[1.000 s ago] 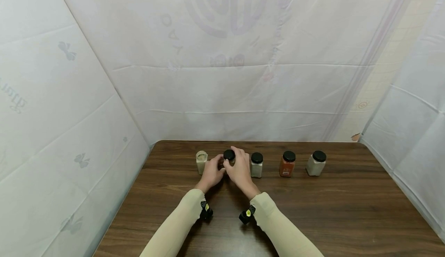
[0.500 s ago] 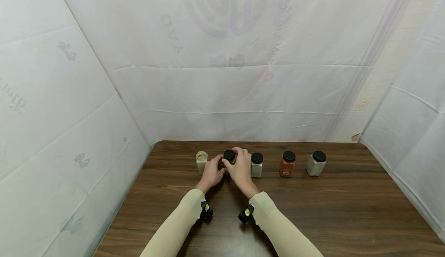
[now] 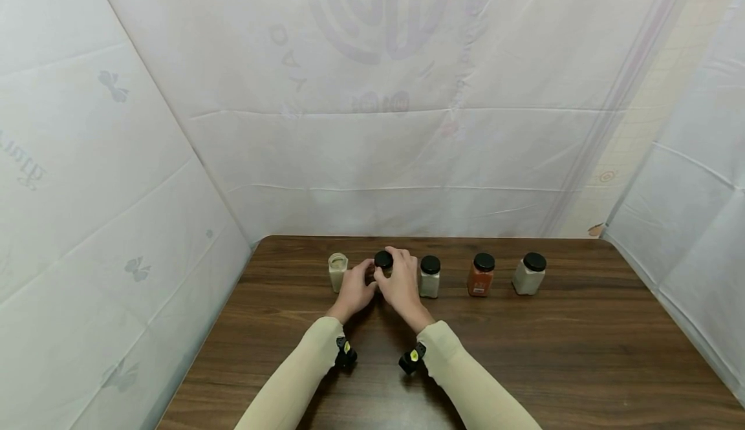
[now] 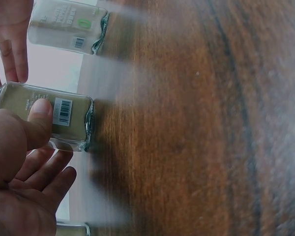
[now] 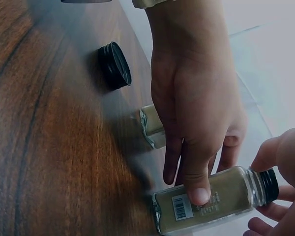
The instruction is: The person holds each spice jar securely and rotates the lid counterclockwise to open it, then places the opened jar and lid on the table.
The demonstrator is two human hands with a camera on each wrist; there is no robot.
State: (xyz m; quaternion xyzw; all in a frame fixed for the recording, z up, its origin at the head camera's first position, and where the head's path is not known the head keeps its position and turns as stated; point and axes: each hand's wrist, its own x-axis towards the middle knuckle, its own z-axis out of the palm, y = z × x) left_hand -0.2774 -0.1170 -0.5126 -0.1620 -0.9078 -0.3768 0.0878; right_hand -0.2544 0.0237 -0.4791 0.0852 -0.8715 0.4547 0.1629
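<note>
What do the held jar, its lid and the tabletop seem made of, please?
Jar: probably clear glass, glossy, given its glinting, see-through edges. Lid: smooth black, perhaps plastic from its even colour, though painted metal is possible. Tabletop: wood or wood-look laminate, softly shiny, with streaked brown grain.

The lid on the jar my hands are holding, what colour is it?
Black. The lid shows best in the right wrist view.

From above, the head view looks forward over the wooden table (image 3: 582, 352) to its far edge; both wrist views, close and sideways, show me one black-lidded spice jar (image 4: 69, 115).
</note>
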